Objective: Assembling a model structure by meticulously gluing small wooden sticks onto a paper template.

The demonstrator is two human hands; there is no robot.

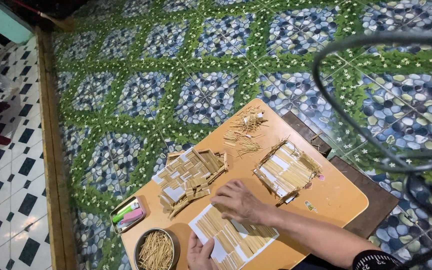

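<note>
- The right hand (237, 201) lies flat, fingers spread, on a white paper sheet (233, 239) covered with rows of thin sticks; it grasps nothing and seems to press the sticks down so they stay in line.
- The left hand (199, 252) sits at the sheet's near edge, low in the view and partly cut off, apparently pinning that edge steady; whether its fingers pinch the paper I cannot tell.
- The sheet rests at the near end of a small wooden table (336, 197), right in front of the person.
- A round metal bowl (156, 248) full of loose sticks stands just left of the sheet, within easy reach of the left hand.
- Beside the bowl, a small tray (127, 214) holds green and pink items, possibly glue or markers.
- Finished stick panels (190, 177) are piled in the table's middle, clear of the working spot, and another stick frame (287, 170) lies further right.
- A scatter of loose sticks (246, 131) sits at the far end.
- The table stands on a pebble-patterned floor (176, 65).
</note>
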